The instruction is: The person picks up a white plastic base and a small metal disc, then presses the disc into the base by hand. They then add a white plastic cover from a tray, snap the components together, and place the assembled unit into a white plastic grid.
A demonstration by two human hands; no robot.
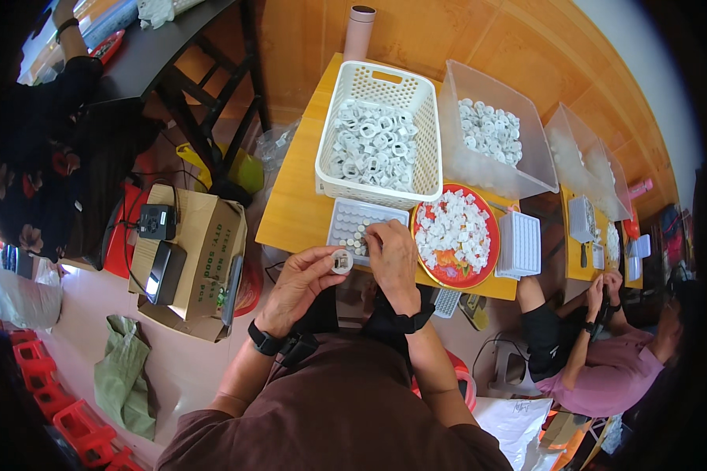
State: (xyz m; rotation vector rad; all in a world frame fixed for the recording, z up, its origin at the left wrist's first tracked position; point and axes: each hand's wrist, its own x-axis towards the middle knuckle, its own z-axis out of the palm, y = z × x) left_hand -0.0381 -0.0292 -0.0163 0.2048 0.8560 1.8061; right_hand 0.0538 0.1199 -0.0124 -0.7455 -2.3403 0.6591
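The right hand (391, 253) is covering the near right corner of the small grey tray (355, 220), so whatever its fingertips are pinching is staying hidden. The white ring (342, 261) in the left hand (298, 284) is showing too small to make out its detail. At three o'clock, the seated person (605, 357) is being cut off by the dark fisheye rim.

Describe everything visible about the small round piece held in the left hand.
The small round piece is a pale, whitish ring, plastic by its look, with a darker centre; finer detail is too small to tell. It faces the camera, pinched at its edge by the fingers of the left hand. It is held just off the table's near edge, beside the grey compartment tray where the right hand rests.
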